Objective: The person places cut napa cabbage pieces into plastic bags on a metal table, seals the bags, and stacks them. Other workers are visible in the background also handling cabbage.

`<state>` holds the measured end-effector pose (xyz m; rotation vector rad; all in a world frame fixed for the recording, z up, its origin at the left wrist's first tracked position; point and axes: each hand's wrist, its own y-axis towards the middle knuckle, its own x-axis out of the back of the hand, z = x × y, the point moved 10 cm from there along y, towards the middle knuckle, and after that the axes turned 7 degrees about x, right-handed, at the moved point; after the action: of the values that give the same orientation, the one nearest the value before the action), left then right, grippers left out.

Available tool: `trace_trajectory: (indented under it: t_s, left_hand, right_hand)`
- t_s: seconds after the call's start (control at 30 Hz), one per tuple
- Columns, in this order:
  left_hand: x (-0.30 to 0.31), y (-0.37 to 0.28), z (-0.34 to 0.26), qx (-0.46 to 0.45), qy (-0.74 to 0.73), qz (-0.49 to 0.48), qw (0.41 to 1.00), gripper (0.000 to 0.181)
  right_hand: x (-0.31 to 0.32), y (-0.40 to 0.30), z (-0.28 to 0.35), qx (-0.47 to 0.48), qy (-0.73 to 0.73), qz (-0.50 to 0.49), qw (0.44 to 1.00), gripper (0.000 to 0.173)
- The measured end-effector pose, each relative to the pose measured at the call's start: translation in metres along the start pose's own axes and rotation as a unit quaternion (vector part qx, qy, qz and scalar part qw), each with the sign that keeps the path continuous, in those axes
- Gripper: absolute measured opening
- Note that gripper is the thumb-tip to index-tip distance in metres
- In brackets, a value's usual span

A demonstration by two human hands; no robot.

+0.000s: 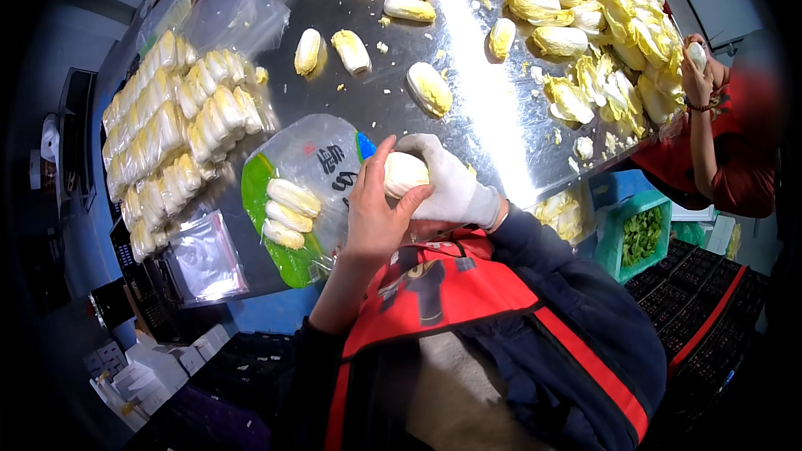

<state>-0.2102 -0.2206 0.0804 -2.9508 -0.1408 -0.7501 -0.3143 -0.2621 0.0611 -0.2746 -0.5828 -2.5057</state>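
My bare left hand (376,207) and my right hand (454,185), in a white knit glove, hold one small napa cabbage head (404,175) between them in front of my red apron. Just left of my hands, a printed plastic bag (301,138) with green edges lies flat on the metal table, with a row of trimmed cabbage hearts (288,216) on it. Beyond my hands a single cabbage (430,89) rests on the table. Two more cabbages (351,51) lie farther off to the left.
Bagged cabbages (169,131) are stacked at the left, beside clear plastic bags (207,257). Loose cabbages (539,6) and a heap of leaves (651,44) cover the far right. A co-worker's hands (698,72) hold a cabbage there. A green basket (611,241) of greens stands below.
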Motion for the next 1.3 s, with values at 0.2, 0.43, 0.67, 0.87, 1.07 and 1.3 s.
trace_trajectory:
  t_s: [0.2, 0.43, 0.67, 0.87, 1.07, 1.3]
  left_hand:
    - [0.001, -0.014, 0.015, 0.032, -0.121, -0.014, 0.992, 0.064]
    - [-0.008, -0.022, -0.018, -0.041, -0.059, 0.006, 0.997, 0.052]
    - [-0.012, -0.030, -0.037, -0.143, 0.027, -0.047, 0.988, 0.040]
    - [0.002, -0.036, -0.038, -0.137, -0.037, -0.015, 0.990, 0.042]
    - [0.076, -0.087, -0.169, -0.315, 0.229, 0.001, 0.921, 0.034]
    - [0.069, -0.177, -0.212, -0.334, 0.574, 0.091, 0.742, 0.027]
  right_hand:
    - [0.001, -0.012, 0.006, -0.021, 0.097, 0.075, 0.992, 0.077]
    - [0.001, -0.035, 0.006, -0.078, 0.155, 0.059, 0.983, 0.075]
    - [0.002, -0.056, 0.007, -0.080, 0.134, 0.002, 0.988, 0.074]
    - [-0.001, -0.057, 0.019, -0.076, 0.146, -0.004, 0.986, 0.074]
    - [-0.002, -0.054, 0.014, -0.106, 0.149, -0.029, 0.983, 0.074]
    - [-0.039, -0.061, 0.001, -0.136, 0.109, 0.056, 0.983, 0.075]
